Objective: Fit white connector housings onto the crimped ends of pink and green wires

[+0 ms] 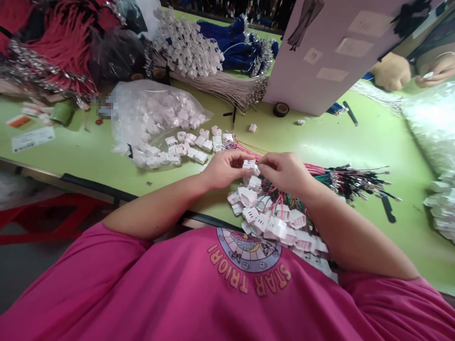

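My left hand (224, 169) pinches a white plastic connector housing (250, 164) between thumb and fingers, above the table's front part. Close against its right side, my right hand (284, 171) has thumb and fingertips pressed together at the connector; whatever they grip is too small to make out. Below both hands lies a heap of white connectors (275, 228) with pink and green wires attached. A bundle of wires (320, 170) with black and metal ends stretches to the right, partly behind my right forearm. Loose white housings (195, 144) are scattered left of my hands.
A clear bag (156, 106) of white housings stands back left, near red wire bundles (67, 42). White and blue wire bundles (227, 42) lie behind. A pale panel (320, 52) rises at the back, with a tape roll (280, 110) before it. Another person's hands (393, 71) are far right.
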A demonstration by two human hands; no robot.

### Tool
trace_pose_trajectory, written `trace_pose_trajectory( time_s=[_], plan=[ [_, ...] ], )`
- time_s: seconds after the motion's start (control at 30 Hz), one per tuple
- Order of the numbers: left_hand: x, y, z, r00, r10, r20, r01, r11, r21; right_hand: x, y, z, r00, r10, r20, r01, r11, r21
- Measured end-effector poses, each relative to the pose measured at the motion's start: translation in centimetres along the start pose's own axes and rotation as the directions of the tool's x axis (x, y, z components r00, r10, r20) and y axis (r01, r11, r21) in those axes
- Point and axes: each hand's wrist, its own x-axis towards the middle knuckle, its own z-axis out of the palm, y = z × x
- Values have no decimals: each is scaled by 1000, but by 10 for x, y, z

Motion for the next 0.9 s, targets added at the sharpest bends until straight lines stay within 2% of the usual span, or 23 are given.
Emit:
trace_pose_trajectory(
  time_s=[0.2,0.27,0.33,0.37,0.43,0.5,0.57,0.63,0.73,0.8,0.87,0.9],
  plan=[
    [0,3,2,999,21,36,-22,1000,9,0,1,-4,997,-68,31,68,998,-17],
    [-3,7,1,998,30,50,-33,997,70,9,9,-11,988,-46,148,38,998,56],
    [-6,10,-1,998,40,57,-49,987,151,26,21,-17,964,28,265,-45,997,61],
    [-7,11,-2,997,47,59,-57,981,184,36,28,-19,966,83,246,-85,996,-4],
    [-10,13,-4,995,69,68,-82,973,218,56,43,-18,979,158,132,-116,953,-280],
    [-12,14,-5,990,100,97,-120,966,230,72,55,-12,965,198,172,-98,880,-464],
    [-14,15,-5,985,125,118,-151,957,248,80,63,-6,944,235,230,-83,847,-525],
    [-15,16,-4,986,118,117,-144,957,253,82,68,-5,939,262,222,-112,845,-523],
    [-14,14,-2,995,42,93,-57,984,171,78,74,-16,966,244,85,-197,909,-367],
    [-14,11,-1,995,-17,99,9,997,81,69,71,-27,979,205,16,-202,974,-103],
    [-13,10,0,993,-56,109,56,998,3,55,57,-36,992,125,1,-124,978,169],
    [-12,9,0,991,-71,111,75,997,-31,46,46,-39,999,52,7,-52,967,249]
  ],
)
